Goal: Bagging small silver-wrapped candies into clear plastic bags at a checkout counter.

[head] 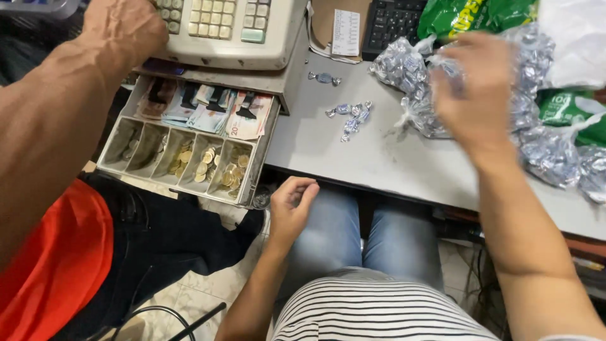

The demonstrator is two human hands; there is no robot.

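The right hand [483, 95] was raised and blurred over a clear bag of wrapped candies [536, 120]. The left hand [291, 205] was half curled below the grey counter [353, 158]. Left of it, another person's hand [123, 28] rested on the cash register [233, 28], above the open coin drawer [189, 158].

The desk [353, 158] had a flat grey top with a dark front edge, and it ran from the middle of the view toward the right. The floor [208, 284] below was laid with pale, mottled tiles separated by thin joints. A black cable [148, 311] lay curved across the tiles at lower left. More dark cables [470, 284] hung under the desk at right. Lighting was even and diffuse, without hard shadows.
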